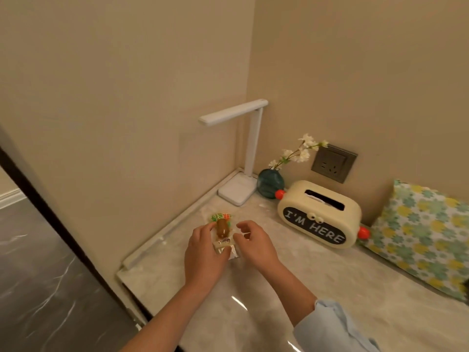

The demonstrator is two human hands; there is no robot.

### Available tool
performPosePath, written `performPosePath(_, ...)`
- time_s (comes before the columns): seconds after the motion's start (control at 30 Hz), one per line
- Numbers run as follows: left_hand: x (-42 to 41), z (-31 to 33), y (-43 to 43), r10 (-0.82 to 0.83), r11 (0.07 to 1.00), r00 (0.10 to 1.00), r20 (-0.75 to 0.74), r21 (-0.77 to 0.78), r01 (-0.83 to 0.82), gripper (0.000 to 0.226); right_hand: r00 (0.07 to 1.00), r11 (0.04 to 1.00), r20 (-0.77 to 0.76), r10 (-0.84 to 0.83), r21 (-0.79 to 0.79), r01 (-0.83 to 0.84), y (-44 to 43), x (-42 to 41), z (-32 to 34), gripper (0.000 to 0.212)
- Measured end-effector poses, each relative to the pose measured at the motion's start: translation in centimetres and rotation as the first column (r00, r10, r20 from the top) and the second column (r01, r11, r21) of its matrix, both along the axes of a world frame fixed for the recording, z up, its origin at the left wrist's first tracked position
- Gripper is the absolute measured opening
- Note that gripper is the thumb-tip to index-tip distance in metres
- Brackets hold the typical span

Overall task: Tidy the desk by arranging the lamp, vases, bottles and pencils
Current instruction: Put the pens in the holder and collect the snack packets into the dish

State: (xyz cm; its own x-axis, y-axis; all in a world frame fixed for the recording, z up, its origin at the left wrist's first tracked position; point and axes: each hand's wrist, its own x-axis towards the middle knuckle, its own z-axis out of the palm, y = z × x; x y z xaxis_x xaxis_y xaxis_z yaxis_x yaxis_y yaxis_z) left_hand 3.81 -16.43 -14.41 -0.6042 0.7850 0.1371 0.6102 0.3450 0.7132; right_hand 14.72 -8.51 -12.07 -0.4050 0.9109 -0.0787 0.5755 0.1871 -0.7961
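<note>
A white folding desk lamp (238,158) stands in the back corner of the marble desk (317,288). Right beside its base sits a round teal vase (270,182) with a sprig of white flowers (300,152). At the desk's middle, my left hand (203,255) grips a small clear glass bottle (223,232) with a brown stopper-like top and green-and-orange trim. My right hand (256,243) hovers at the bottle's right side with curled fingers, its fingertips at the bottle. The bottle's lower part is hidden by my fingers.
A cream tissue box (319,217) reading "I'M HERE" sits right of the vase. A floral cushion (421,235) leans at the far right. A wall socket (333,162) is behind the flowers. A raised lip (177,229) borders the desk's left edge, with dark floor (45,275) beyond.
</note>
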Motion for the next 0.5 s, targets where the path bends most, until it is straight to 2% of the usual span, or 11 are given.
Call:
performPosePath(0.17,-1.4,-1.7,1.1,0.018,0.988,0.996,-0.085,-0.152,-0.031,0.099,0.994,0.998,0.109,-0.013,-0.067,0.02,2.0,-3.9,-0.3,0.053)
performPosePath(0.33,-2.0,-2.4,1.9,-0.025,0.987,0.993,-0.115,-0.158,0.007,0.095,0.975,1.0,0.222,-0.027,0.005,0.026,2.7,-5.2,-1.3,0.074)
performPosePath(0.5,-2.6,-2.5,2.1,-0.1,0.984,0.991,-0.094,-0.154,0.085,0.086,0.961,1.0,0.277,0.01,0.017,-0.015,3.3,-5.0,-1.6,0.078)
